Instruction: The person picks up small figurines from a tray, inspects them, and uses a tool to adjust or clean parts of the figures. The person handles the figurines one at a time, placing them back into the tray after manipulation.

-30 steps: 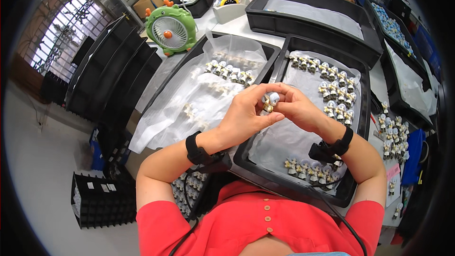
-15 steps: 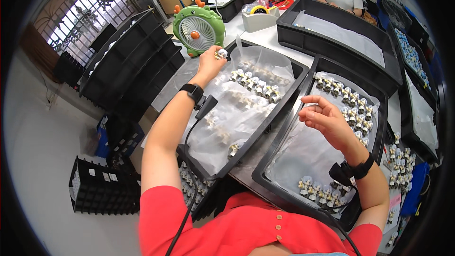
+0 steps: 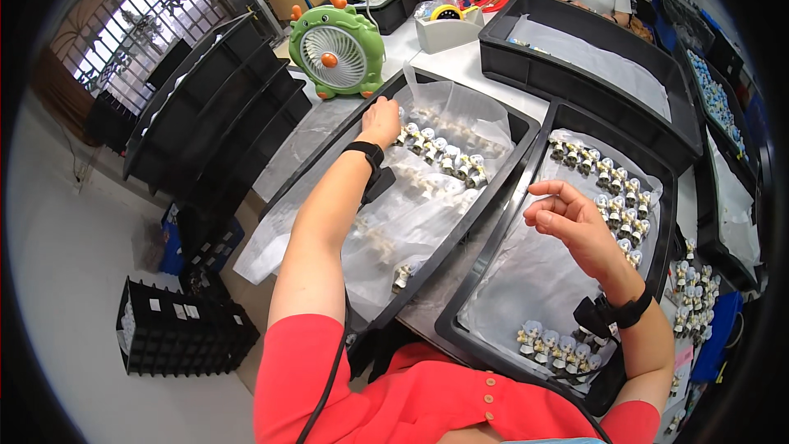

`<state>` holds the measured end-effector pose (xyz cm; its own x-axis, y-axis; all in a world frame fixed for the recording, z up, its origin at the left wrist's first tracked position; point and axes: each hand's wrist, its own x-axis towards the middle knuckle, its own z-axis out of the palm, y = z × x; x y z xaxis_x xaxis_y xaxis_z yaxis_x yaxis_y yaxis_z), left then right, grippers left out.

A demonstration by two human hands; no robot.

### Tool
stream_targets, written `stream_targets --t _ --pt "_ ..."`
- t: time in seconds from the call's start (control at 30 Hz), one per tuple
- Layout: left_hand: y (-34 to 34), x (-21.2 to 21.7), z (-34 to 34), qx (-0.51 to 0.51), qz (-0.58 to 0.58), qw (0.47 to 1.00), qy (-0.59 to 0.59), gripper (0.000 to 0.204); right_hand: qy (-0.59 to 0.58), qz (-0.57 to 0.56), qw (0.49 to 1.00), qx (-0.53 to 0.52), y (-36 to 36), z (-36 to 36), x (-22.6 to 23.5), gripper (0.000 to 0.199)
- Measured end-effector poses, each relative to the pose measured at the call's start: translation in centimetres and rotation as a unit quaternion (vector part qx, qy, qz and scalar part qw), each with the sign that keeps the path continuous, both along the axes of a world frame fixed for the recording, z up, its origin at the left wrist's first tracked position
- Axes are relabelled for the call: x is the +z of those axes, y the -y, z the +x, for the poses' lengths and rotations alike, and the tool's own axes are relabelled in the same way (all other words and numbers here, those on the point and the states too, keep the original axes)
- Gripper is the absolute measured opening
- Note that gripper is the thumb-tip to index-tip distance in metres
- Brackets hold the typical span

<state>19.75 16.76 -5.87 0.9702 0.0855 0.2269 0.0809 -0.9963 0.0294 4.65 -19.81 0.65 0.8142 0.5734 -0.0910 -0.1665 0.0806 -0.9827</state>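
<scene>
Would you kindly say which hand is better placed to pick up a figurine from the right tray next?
Probably the right hand: it hovers above the right tray, close to the figurines there, and looks empty. The left hand is farther away, at the left tray, beside its figurine row.

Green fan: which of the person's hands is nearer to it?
Left. The left hand is below and slightly right of the green fan, at the left end of a figurine row; the right hand is farther right, over the right tray.
</scene>
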Motion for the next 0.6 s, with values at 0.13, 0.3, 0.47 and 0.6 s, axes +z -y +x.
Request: stream_targets --t 0.13,0.3,0.47,0.6 --pt "0.4 -1.0 0.4 0.006 0.043 0.999 0.018 0.016 -0.002 0.001 1.000 0.001 -0.1 0.0 0.1 0.034" --pt "-0.4 -1.9 0.9 0.008 -0.005 1.000 -0.001 0.018 -0.002 -0.003 1.000 0.005 -0.1 0.0 -0.1 0.033" --pt "-0.9 -1.5 0.5 0.001 -0.004 0.998 -0.057 0.021 0.011 -0.020 1.000 0.020 0.0 0.1 -0.4 0.031" --pt "-0.2 -0.5 -1.9 -0.011 -0.051 0.998 -0.034 0.039 0.029 -0.055 0.997 0.034 0.0 0.4 -0.9 0.032"
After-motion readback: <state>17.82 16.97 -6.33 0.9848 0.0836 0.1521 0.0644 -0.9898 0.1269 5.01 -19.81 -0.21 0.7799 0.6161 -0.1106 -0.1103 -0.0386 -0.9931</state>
